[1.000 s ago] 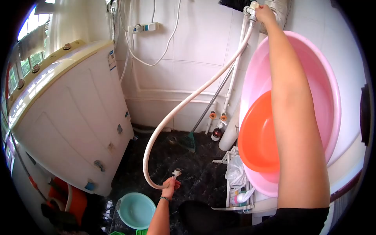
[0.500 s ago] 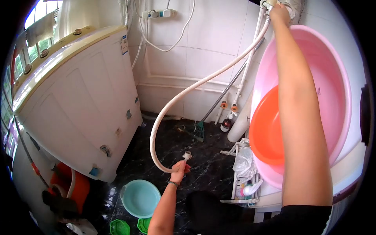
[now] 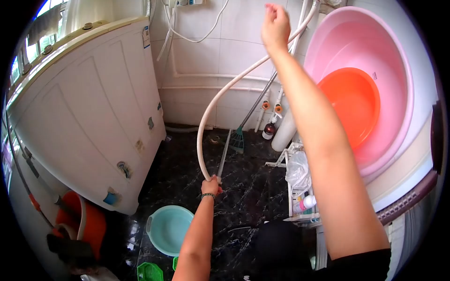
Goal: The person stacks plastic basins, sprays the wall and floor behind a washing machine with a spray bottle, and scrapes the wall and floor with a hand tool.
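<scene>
My left hand (image 3: 211, 186) is closed around the lower end of a cream-coloured hose (image 3: 201, 136), low over the black marbled floor. From that end a clear stream of water (image 3: 225, 152) shoots toward the wall, beside a green rake head (image 3: 237, 140). My right hand (image 3: 275, 27) is raised in front of the tiled wall, left of the hose's upper part, its fingers loosely bent and nothing visible in them. Below and left of my left hand sits a light-blue basin (image 3: 171, 229). The hose's upper end runs out of view at the top.
A white appliance (image 3: 89, 117) leans large on the left, above an orange bucket (image 3: 93, 225). To the right, a pink tub (image 3: 393, 93) holds an orange basin (image 3: 356, 103). A white rack (image 3: 293, 187), brown bottle (image 3: 269, 130) and green basket (image 3: 150, 271) are also there.
My right hand has let go of the fitting at the upper right and moved left and down. Water now streams from the hose end. The view has shifted, and more of the orange basin shows.
</scene>
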Demonstrator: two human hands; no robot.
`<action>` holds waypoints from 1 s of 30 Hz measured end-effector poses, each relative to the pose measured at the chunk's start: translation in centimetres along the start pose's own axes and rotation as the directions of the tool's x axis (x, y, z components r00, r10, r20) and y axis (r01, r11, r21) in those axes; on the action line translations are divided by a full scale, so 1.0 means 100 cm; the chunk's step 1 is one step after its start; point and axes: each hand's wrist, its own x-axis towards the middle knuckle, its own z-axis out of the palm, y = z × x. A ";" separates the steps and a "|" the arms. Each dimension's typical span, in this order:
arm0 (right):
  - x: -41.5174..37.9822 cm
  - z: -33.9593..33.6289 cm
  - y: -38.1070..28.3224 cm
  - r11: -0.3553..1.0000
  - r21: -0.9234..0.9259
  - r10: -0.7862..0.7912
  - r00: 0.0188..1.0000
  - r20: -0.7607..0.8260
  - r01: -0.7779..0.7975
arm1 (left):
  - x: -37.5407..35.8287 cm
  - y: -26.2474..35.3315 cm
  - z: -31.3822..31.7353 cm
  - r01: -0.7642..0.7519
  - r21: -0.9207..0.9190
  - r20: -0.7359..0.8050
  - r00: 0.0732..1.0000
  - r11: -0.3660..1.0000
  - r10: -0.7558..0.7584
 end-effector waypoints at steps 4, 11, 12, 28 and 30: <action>-0.079 -0.044 -0.042 0.955 0.265 0.061 0.963 0.262 -0.133 | -0.003 -0.021 -0.017 0.147 0.045 -0.079 0.986 0.988 -0.144; -0.186 -0.139 -0.066 0.776 0.198 0.346 0.666 0.660 -0.599 | -0.016 -0.006 -0.012 -0.110 -0.213 0.110 0.985 0.971 0.135; -0.211 -0.153 -0.069 0.787 0.113 0.389 0.630 0.673 -0.606 | -0.030 0.012 -0.010 -0.147 -0.276 0.151 0.969 0.950 0.194; -0.314 -0.227 -0.078 0.661 -0.040 0.517 0.416 0.748 -0.749 | -0.076 0.139 0.024 -0.542 -0.283 0.417 0.673 0.791 0.611; -0.318 -0.229 -0.076 0.667 -0.066 0.513 0.393 0.763 -0.742 | -0.057 0.120 0.026 -0.523 -0.213 0.449 0.698 0.826 0.558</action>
